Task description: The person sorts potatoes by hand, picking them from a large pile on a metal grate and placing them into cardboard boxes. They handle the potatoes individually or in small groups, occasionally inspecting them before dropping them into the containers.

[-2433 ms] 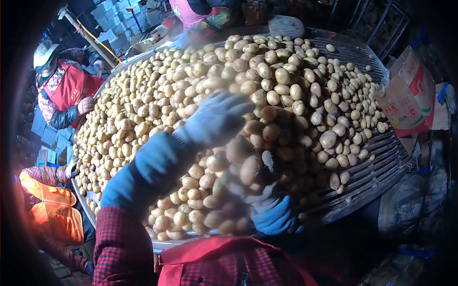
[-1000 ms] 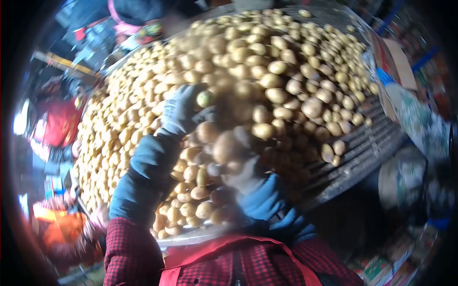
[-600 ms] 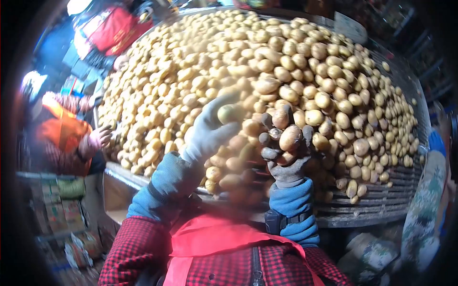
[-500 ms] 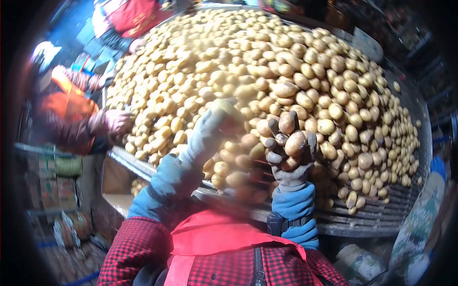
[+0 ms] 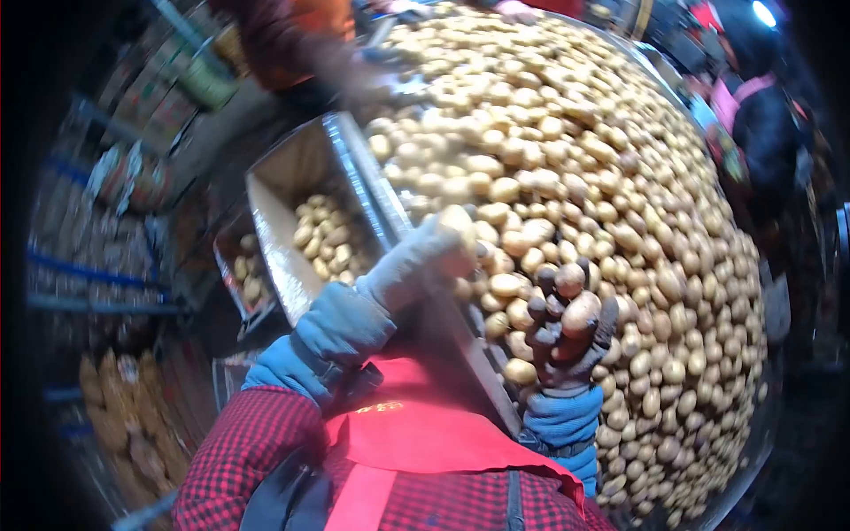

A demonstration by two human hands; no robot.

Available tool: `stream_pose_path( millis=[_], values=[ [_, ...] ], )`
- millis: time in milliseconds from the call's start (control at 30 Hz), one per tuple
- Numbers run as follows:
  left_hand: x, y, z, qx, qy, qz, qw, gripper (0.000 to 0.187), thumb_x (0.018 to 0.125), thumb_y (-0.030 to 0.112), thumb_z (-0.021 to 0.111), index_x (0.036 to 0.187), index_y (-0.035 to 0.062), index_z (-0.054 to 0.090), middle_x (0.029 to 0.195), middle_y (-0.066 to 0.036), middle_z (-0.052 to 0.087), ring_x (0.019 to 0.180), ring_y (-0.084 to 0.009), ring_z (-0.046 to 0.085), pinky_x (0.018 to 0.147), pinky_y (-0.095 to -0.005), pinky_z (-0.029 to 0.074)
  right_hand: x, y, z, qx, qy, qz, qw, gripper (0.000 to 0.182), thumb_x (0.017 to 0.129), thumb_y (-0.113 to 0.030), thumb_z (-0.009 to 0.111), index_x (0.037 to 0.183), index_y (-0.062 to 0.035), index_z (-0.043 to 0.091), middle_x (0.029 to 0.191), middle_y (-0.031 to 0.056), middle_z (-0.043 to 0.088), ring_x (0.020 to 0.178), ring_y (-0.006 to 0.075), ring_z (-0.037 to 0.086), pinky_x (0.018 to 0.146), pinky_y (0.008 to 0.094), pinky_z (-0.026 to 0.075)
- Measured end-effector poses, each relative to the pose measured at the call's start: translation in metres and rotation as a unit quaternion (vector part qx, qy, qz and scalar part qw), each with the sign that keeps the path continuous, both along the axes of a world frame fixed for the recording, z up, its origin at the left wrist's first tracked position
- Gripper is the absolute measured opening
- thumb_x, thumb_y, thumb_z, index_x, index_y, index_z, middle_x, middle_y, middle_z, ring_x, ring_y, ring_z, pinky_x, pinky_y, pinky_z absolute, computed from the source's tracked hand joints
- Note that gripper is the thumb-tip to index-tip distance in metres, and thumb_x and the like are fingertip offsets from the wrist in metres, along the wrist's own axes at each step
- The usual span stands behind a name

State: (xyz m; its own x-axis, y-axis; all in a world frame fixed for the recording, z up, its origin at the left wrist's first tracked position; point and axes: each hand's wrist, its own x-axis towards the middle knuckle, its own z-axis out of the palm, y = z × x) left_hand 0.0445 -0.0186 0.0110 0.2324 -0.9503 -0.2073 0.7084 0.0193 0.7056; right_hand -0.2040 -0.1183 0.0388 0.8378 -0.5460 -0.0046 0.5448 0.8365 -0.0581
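Note:
A large heap of potatoes point(image 5: 646, 226) lies before me. My left hand point(image 5: 416, 257), in a pale glove, is closed around a yellowish potato point(image 5: 458, 221) above the heap's near edge; motion blurs its fingers. To its right, my right hand point(image 5: 567, 358) is turned palm up in a dirty glove with dark fingertips. Its fingers curl around potatoes, one brownish potato point(image 5: 582, 312) near the palm and a smaller one point(image 5: 569, 280) by the fingertips. Potatoes of the heap surround this hand.
Left of the heap's metal rim point(image 5: 361, 168), an open cardboard box point(image 5: 276, 190) holds potatoes. A second box point(image 5: 232, 265) with potatoes stands beyond it. A person in an orange garment point(image 5: 320, 22) reaches in at the top. Another person in dark clothing point(image 5: 766, 133) stands far right.
My view has swung left, so the cardboard box with potatoes shows more fully. The right hand still holds its potatoes; the left hand still holds one near the rim.

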Motion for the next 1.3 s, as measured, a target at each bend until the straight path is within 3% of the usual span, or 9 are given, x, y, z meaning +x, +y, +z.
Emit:
stream_pose_path(
  millis=[67, 133, 167, 300, 433, 700, 867, 1033, 1300],
  values=[
    [0.008, 0.021, 0.007, 0.019, -0.104, 0.003, 0.994, 0.072, 0.091, 0.037, 0.076, 0.145, 0.0021, 0.043, 0.120, -0.010, 0.065, 0.116, -0.0245, 0.063, 0.101, -0.0403, 0.053, 0.012, 0.004, 0.013, -0.046, 0.117, 0.011, 0.992, 0.066, 0.101, -0.062, 0.048, 0.153, -0.0208, 0.044, 0.136, 0.0146, 0.052, 0.095, 0.0265, 0.059, 0.065, 0.0350, 0.057],
    [0.012, 0.038, 0.004, 0.007, -0.040, 0.023, 0.999, 0.081, 0.090, 0.034, 0.078, 0.152, 0.0026, 0.035, 0.133, -0.012, 0.059, 0.118, -0.0229, 0.062, 0.099, -0.0384, 0.054, 0.030, 0.013, 0.018, -0.039, 0.116, 0.033, 0.992, 0.064, 0.102, -0.061, 0.048, 0.151, -0.0213, 0.044, 0.136, 0.0128, 0.052, 0.088, 0.0234, 0.056, 0.059, 0.0326, 0.052],
    [0.017, 0.044, 0.003, -0.004, -0.028, 0.032, 0.999, 0.082, 0.090, 0.035, 0.078, 0.152, 0.0027, 0.035, 0.131, -0.013, 0.060, 0.116, -0.0226, 0.063, 0.097, -0.0378, 0.055, 0.039, 0.015, 0.018, -0.009, 0.065, 0.060, 0.996, 0.066, 0.101, -0.062, 0.048, 0.153, -0.0217, 0.044, 0.137, 0.0200, 0.059, 0.092, 0.0311, 0.060, 0.064, 0.0381, 0.048],
    [0.048, 0.076, 0.018, -0.024, -0.037, 0.108, 0.993, 0.083, 0.091, 0.047, 0.073, 0.153, 0.0054, 0.038, 0.116, -0.015, 0.067, 0.093, -0.0202, 0.069, 0.075, -0.0308, 0.058, 0.077, 0.020, 0.006, -0.051, 0.099, 0.130, 0.985, 0.068, 0.101, -0.064, 0.044, 0.154, -0.0229, 0.043, 0.143, 0.0207, 0.058, 0.111, 0.0438, 0.066, 0.063, 0.0413, 0.059],
    [0.086, 0.139, 0.026, -0.010, -0.047, 0.199, 0.979, 0.077, 0.098, 0.053, 0.062, 0.157, 0.0117, 0.035, 0.108, -0.016, 0.070, 0.074, -0.0167, 0.068, 0.056, -0.0232, 0.052, 0.147, 0.040, 0.004, -0.051, 0.105, 0.192, 0.974, 0.070, 0.100, -0.064, 0.046, 0.155, -0.0209, 0.041, 0.138, 0.0272, 0.058, 0.106, 0.0461, 0.068, 0.057, 0.0432, 0.058],
    [0.145, 0.299, -0.035, 0.138, -0.110, 0.494, 0.851, 0.075, 0.099, 0.059, 0.056, 0.156, 0.0134, 0.037, 0.110, -0.015, 0.069, 0.078, -0.0230, 0.070, 0.057, -0.0274, 0.054, 0.256, 0.091, 0.016, -0.071, 0.245, 0.278, 0.926, 0.072, 0.098, -0.063, 0.048, 0.156, -0.0217, 0.036, 0.127, 0.0167, 0.064, 0.084, 0.0380, 0.070, 0.045, 0.0349, 0.052],
    [0.145, 0.376, -0.044, 0.174, -0.062, 0.590, 0.786, 0.080, 0.092, 0.032, 0.070, 0.160, 0.0133, 0.030, 0.123, -0.015, 0.063, 0.096, -0.0243, 0.069, 0.070, -0.0304, 0.057, 0.307, 0.114, 0.014, -0.148, 0.349, 0.333, 0.863, 0.071, 0.098, -0.064, 0.048, 0.156, -0.0247, 0.038, 0.128, 0.0174, 0.064, 0.085, 0.0326, 0.069, 0.047, 0.0313, 0.051],
    [0.121, 0.427, -0.046, 0.276, -0.082, 0.627, 0.724, 0.077, 0.092, 0.004, 0.062, 0.160, 0.0088, 0.027, 0.128, -0.013, 0.058, 0.111, -0.0203, 0.061, 0.095, -0.0324, 0.054, 0.340, 0.150, 0.015, -0.232, 0.383, 0.347, 0.824, 0.060, 0.101, -0.058, 0.049, 0.145, -0.0181, 0.051, 0.111, 0.0087, 0.067, 0.079, 0.0226, 0.065, 0.048, 0.0259, 0.049],
    [0.095, 0.431, -0.056, 0.390, -0.249, 0.630, 0.623, 0.085, 0.084, -0.015, 0.066, 0.159, 0.0085, 0.035, 0.134, -0.007, 0.052, 0.113, -0.0139, 0.056, 0.098, -0.0252, 0.049, 0.348, 0.165, 0.012, -0.251, 0.393, 0.377, 0.801, 0.062, 0.100, -0.058, 0.050, 0.145, -0.0148, 0.051, 0.106, 0.0055, 0.067, 0.079, 0.0221, 0.064, 0.048, 0.0256, 0.048]
  ],
)
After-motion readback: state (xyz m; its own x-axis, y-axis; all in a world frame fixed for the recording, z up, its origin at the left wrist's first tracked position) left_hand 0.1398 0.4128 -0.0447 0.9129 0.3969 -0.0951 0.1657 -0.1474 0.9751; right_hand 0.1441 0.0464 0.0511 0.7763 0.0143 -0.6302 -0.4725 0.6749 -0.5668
